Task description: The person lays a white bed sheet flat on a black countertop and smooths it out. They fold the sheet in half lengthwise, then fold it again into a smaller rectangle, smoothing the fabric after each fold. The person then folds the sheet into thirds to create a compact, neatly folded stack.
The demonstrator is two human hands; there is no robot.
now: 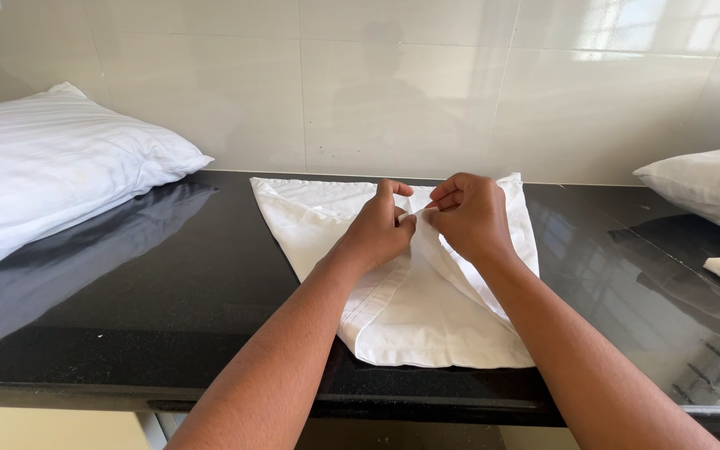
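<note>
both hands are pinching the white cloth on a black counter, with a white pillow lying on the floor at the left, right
Not quite. The head view shows the left hand and right hand pinching the white cloth, but the pillow lies on the black counter, not the floor.

Two forearms enter from the lower edge, both bare to the frame's bottom; no sleeve or cuff in view. Left hand [379,232]: no ring, no watch, no glove, wrist bare. Right hand [470,217]: likewise no ring, band or glove; wrist bare. Nails short and unpainted where the fingertips [405,190] show. No marks, plasters or jewellery visible on either arm. Rest of the body out of view
</note>
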